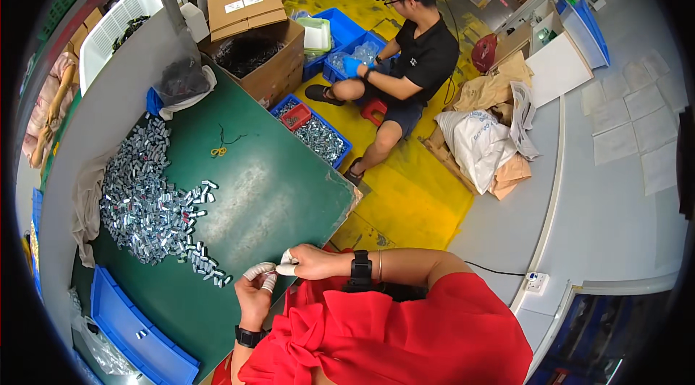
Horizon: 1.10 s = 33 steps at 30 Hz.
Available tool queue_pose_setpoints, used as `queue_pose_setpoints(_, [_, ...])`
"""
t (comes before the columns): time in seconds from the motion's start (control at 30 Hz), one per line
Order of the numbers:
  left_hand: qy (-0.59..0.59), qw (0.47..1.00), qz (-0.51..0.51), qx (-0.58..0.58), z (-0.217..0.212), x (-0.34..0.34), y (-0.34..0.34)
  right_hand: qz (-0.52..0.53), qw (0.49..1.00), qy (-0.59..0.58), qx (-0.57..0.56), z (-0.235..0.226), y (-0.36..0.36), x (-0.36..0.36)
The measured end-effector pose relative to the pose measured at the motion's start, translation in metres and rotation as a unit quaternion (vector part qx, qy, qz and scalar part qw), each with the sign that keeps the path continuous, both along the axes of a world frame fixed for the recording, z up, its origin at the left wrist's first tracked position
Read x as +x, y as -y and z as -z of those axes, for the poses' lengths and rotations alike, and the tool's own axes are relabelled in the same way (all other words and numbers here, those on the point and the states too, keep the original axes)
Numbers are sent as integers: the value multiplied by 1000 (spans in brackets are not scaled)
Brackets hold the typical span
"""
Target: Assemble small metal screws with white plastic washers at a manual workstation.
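Observation:
My left hand [254, 296] and my right hand [313, 262] meet above the near edge of the green table [250, 189]. White coverings wrap several fingertips on both. The fingers are pinched together, and whatever small piece lies between them is too hidden to name. To the left of my hands spreads a large heap of small silvery metal cylinders [148, 200]. A thin trail of these cylinders runs from the heap toward my left hand. Beyond, a yellow loop of cord [218, 152] rests on the table.
At the lower left lies a blue tray [130, 323] with a few cylinders in it. A blue bin of metal parts [322, 140] stands past the table's far right edge, beside an open carton [279, 70]. A seated co-worker [427, 44] in blue gloves handles clear plastic bags.

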State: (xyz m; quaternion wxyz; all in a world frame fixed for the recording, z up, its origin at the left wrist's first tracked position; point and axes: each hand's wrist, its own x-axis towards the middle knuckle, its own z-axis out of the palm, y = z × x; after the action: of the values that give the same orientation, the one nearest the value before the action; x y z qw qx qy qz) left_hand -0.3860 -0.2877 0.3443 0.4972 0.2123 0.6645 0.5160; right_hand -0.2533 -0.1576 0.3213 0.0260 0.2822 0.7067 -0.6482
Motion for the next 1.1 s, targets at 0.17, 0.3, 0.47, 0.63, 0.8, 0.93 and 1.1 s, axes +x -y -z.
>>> queue_pose_setpoints(0.17, [-87,994,2,60,3,3,8,-28,992,45,-118,-13,-4,-4])
queue_pose_setpoints(0.3, [-178,982,27,59,-7,5,18,-34,984,47,-171,-11,2,-7])
queue_pose_setpoints(0.47, [-292,933,197,-71,-26,-6,26,-46,994,-80,-66,-9,29,-15])
queue_pose_setpoints(0.63, [-352,932,59,67,-30,-4,60,-101,972,15,-212,-27,39,-33])
queue_pose_setpoints(0.8, [-506,843,127,129,-49,-41,107,-150,935,67,-315,-53,85,-51])
queue_pose_setpoints(0.93, [-522,841,106,94,-56,-50,158,-204,946,-115,224,-63,130,-69])
queue_pose_setpoints(1.1, [-495,857,113,84,-57,-60,195,-220,905,-174,319,-78,158,-77])
